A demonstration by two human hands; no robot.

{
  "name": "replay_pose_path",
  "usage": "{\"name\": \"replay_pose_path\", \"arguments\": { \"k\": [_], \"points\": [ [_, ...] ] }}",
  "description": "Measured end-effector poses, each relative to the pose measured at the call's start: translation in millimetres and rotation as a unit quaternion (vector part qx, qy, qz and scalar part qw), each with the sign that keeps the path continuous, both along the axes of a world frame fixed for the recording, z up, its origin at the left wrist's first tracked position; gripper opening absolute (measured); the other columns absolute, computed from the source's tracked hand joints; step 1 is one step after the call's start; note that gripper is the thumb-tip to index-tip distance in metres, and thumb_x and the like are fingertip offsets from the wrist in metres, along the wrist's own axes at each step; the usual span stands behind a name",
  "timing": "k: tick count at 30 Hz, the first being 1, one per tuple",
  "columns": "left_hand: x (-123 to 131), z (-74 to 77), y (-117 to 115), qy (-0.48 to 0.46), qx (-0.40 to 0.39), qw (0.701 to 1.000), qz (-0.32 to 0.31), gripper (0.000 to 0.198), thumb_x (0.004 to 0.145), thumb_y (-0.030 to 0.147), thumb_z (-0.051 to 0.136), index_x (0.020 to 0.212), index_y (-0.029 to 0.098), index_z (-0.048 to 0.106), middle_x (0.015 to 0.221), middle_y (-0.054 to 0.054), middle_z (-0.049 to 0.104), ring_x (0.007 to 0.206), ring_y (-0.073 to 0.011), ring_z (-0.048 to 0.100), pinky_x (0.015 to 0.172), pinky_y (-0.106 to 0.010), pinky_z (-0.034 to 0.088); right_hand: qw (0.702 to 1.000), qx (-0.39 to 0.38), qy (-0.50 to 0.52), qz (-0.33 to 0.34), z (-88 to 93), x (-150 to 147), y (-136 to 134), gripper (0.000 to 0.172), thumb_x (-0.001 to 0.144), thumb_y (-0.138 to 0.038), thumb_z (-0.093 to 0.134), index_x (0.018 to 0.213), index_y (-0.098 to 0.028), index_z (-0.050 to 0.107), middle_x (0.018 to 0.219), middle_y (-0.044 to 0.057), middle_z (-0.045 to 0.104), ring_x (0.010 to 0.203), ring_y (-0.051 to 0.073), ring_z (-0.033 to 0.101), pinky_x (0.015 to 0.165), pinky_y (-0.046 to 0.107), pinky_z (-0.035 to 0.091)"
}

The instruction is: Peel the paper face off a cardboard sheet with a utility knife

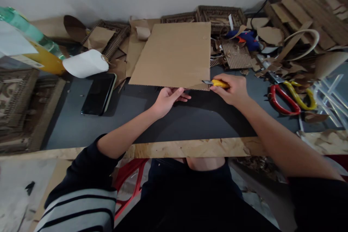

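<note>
A flat sheet of brown cardboard (pixel 174 52) lies in front of me, its near edge tilted up off the dark table top. My left hand (pixel 170 100) grips that near edge from below, thumb on top and fingers under the sheet. In my right hand (pixel 233 87) is a yellow utility knife (pixel 219 83), held between thumb and fingers. Its blade points left and meets the cardboard close to the near right corner; whether it is cutting in cannot be told.
A black phone (pixel 98 94) and a white paper roll (pixel 86 63) lie to the left. Red and yellow-handled scissors or pliers (pixel 284 99), clear sticks (pixel 330 98) and cardboard scraps crowd the right. A blue glue gun (pixel 248 40) lies behind. Cardboard trays (pixel 221 12) line the wall.
</note>
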State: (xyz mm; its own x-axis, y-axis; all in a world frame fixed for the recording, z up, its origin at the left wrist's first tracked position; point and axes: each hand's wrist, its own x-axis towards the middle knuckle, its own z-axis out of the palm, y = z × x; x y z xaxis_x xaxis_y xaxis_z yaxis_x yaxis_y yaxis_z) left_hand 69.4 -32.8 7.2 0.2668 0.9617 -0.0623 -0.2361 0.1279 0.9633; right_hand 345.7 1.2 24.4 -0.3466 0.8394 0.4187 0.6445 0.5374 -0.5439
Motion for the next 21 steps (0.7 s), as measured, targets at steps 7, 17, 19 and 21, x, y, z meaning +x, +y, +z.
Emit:
{"name": "replay_pose_path", "arguments": {
  "k": [7,17,19,21],
  "points": [
    [-2,-3.8,0,0.077,0.073,0.994,0.017,0.07,0.089,0.084,0.076,0.102,0.016,0.081,0.115,-0.017,0.087,0.078,-0.0188,0.08,0.073,-0.033,0.067,0.945,-0.183,0.272,0.009,-11.2,-18,1,0.066,0.089,-0.093,0.067,0.077,-0.031,0.046,0.069,0.001,0.064,0.054,0.021,0.066,0.046,0.037,0.055],
    [-5,-15.7,-1,0.132,0.168,0.975,-0.065,0.033,0.102,0.037,0.074,0.127,0.017,0.079,0.118,-0.012,0.086,0.087,-0.0142,0.081,0.081,-0.027,0.063,0.854,-0.256,0.452,-0.021,-1.1,-38,-4,0.088,0.055,-0.068,0.108,0.064,-0.026,0.031,0.071,-0.006,0.037,0.065,0.012,0.054,0.069,0.036,0.073],
    [-5,-15.8,-2,0.119,0.162,0.977,-0.067,0.03,0.101,0.032,0.074,0.126,0.017,0.08,0.117,-0.012,0.086,0.087,-0.0145,0.081,0.081,-0.027,0.063,0.84,-0.276,0.466,-0.037,3.9,-30,0,0.091,0.045,-0.066,0.111,0.063,-0.026,0.031,0.069,-0.006,0.038,0.063,0.011,0.054,0.062,0.032,0.069],
    [-6,-17.6,-2,0.086,0.136,0.986,-0.047,0.025,0.099,0.033,0.075,0.117,0.016,0.082,0.112,-0.011,0.086,0.085,-0.0158,0.08,0.077,-0.028,0.064,0.834,-0.292,0.466,-0.054,8.7,-15,7,0.092,0.042,-0.063,0.111,0.064,-0.026,0.03,0.066,-0.007,0.041,0.059,0.012,0.057,0.055,0.03,0.064]
  ]
}}
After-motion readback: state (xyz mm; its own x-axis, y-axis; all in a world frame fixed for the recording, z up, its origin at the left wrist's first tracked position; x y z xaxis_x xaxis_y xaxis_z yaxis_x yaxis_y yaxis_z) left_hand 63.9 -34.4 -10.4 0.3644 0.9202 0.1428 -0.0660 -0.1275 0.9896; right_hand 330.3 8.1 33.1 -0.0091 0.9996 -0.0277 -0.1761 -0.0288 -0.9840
